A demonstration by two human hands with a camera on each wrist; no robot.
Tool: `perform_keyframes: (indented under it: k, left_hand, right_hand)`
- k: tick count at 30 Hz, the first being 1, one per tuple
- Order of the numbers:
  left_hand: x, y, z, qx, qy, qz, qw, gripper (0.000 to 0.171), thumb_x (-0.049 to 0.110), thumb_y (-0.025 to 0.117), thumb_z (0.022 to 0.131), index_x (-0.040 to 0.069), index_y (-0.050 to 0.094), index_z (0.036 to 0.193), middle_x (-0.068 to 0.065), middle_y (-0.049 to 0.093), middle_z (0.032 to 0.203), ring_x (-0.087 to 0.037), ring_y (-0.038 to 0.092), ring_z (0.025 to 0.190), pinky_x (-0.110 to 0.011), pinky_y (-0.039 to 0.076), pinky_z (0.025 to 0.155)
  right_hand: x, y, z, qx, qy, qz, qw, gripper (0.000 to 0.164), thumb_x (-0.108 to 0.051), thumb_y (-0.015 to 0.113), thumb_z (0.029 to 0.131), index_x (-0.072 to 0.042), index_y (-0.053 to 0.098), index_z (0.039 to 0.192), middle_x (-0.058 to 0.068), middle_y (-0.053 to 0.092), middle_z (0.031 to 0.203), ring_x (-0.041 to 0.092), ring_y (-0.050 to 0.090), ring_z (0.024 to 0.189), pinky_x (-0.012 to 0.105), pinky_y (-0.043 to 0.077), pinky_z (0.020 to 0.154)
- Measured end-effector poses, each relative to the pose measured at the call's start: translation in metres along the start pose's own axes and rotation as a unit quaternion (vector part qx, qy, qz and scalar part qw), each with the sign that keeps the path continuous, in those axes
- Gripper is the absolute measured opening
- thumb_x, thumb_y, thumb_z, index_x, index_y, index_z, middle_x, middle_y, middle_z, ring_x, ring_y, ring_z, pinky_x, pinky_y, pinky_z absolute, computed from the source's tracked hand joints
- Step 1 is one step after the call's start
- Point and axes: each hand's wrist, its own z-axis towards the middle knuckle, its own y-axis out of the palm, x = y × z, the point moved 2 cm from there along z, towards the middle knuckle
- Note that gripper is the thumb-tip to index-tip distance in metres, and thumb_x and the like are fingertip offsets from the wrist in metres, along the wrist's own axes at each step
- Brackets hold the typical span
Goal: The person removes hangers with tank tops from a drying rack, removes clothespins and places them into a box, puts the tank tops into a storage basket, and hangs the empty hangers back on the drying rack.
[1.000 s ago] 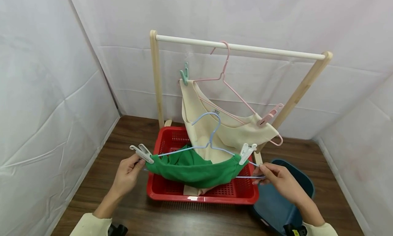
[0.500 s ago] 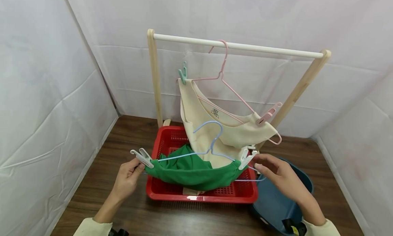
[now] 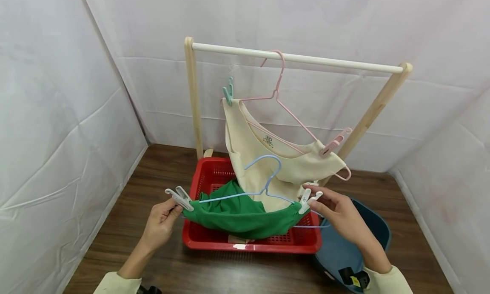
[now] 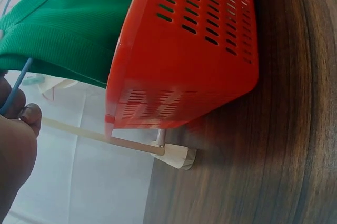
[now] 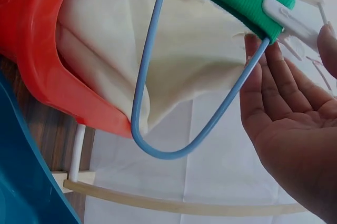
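A green garment (image 3: 245, 221) hangs on a light blue hanger (image 3: 233, 195), with a white clothespin (image 3: 180, 198) on its left shoulder and another white clothespin (image 3: 305, 201) on its right. My left hand (image 3: 158, 221) pinches the left end of the hanger below the first clothespin. In the left wrist view, the hanger's blue rod (image 4: 18, 84) runs from the garment into the fingers. My right hand (image 3: 340, 211) is at the other shoulder, its thumb at the clothespin. In the right wrist view its fingers (image 5: 276, 77) extend behind the hanger, fairly straight.
A red basket (image 3: 252, 246) stands under the garment. Behind it, a cream garment (image 3: 245, 149) hangs from a pink hanger (image 3: 281, 72) on the rack's white bar (image 3: 306, 61), held by a green clothespin (image 3: 228, 92) and a pink clothespin (image 3: 335, 143). A blue basin (image 3: 344, 251) is at the right.
My right hand has let go of the hanger's right end and moved left and up to the right clothespin. The blue hanger's hook has dipped lower. My left hand keeps its hold.
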Motion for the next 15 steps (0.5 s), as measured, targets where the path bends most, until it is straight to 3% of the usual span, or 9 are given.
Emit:
perform_keyframes:
  k: [8,15]
  left_hand:
    - [0.000,-0.001,-0.004,0.001,0.001,0.006,1.0000,0.024,-0.023,0.049,0.085,-0.006,0.063,0.094,0.011,0.065,0.102,-0.001,0.058,0.091,-0.018,0.048,0.078]
    - [-0.001,-0.002,-0.006,0.004,-0.011,0.004,0.9999,0.024,-0.024,0.048,0.085,-0.010,0.062,0.098,0.011,0.064,0.104,-0.001,0.058,0.092,-0.018,0.048,0.079]
  right_hand:
    - [0.003,0.009,-0.002,0.060,-0.003,-0.014,0.998,0.027,-0.014,0.062,0.094,-0.006,0.062,0.120,0.003,0.064,0.082,0.015,0.058,0.067,0.028,0.047,0.057]
    - [0.002,0.017,-0.003,0.092,-0.059,0.031,0.994,0.023,-0.001,0.060,0.093,-0.002,0.063,0.116,0.006,0.067,0.092,0.015,0.062,0.076,0.027,0.051,0.064]
